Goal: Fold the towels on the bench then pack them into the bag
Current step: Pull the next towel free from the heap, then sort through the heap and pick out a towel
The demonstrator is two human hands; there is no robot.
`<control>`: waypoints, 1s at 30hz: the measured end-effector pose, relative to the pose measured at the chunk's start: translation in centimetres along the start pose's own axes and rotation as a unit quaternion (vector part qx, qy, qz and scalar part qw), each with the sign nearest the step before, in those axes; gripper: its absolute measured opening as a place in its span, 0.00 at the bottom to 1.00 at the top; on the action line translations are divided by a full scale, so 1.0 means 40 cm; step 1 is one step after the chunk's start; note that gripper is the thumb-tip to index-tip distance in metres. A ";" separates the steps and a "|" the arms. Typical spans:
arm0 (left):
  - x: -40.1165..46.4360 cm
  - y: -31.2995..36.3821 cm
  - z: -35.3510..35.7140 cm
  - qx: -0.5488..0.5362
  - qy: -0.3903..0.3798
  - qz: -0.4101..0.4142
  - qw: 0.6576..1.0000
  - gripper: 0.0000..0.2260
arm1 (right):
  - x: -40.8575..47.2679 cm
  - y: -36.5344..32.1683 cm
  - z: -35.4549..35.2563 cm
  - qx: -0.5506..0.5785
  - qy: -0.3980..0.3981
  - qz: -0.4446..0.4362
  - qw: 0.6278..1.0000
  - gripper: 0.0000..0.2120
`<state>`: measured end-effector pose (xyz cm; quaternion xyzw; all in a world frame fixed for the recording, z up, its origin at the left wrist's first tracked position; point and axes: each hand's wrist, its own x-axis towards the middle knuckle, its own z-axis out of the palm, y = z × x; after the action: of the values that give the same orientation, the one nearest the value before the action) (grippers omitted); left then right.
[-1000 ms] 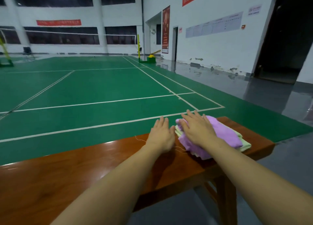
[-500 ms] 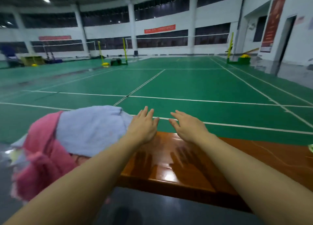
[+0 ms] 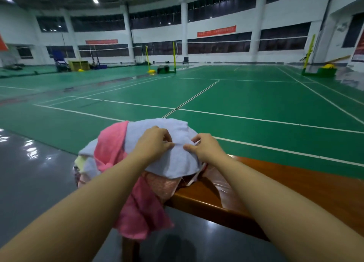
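A heap of unfolded towels lies at the left end of the wooden bench (image 3: 295, 187). On top is a pale blue-grey towel (image 3: 173, 163). A pink towel (image 3: 141, 208) hangs under it over the bench end, with a pale yellow one (image 3: 79, 161) at the far left. My left hand (image 3: 155, 141) pinches the top of the blue-grey towel with curled fingers. My right hand (image 3: 204, 147) pinches the same towel just to the right. A clear plastic bag (image 3: 220, 179) with red and white trim shows under the heap's right side.
Shiny grey floor (image 3: 35, 183) lies left of and below the bench. Beyond the bench stretches a green court (image 3: 236, 96) with white lines, net posts and a chair far back.
My view has swung left from the folded purple towel to the unfolded heap. Both hands went from flat and open over the bench to pinching the blue-grey towel.
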<state>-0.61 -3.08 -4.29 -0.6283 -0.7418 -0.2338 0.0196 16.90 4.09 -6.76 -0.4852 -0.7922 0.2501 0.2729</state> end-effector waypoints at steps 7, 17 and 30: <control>0.005 0.046 -0.004 -0.099 0.068 0.024 0.992 0.06 | -0.004 0.007 -0.064 0.161 0.067 0.010 0.985 0.15; -0.067 -0.124 -0.079 0.137 0.265 -0.232 0.926 0.27 | -0.018 0.027 -0.022 0.034 0.086 0.043 0.995 0.13; -0.012 0.106 -0.149 -0.391 0.235 -0.100 0.884 0.12 | -0.036 -0.168 -0.048 0.390 -0.054 -0.021 0.919 0.23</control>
<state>1.90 -5.32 2.22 -0.4341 -0.6226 -0.6466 -0.0770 14.51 0.32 -1.20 -0.3091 -0.6559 0.5591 0.4020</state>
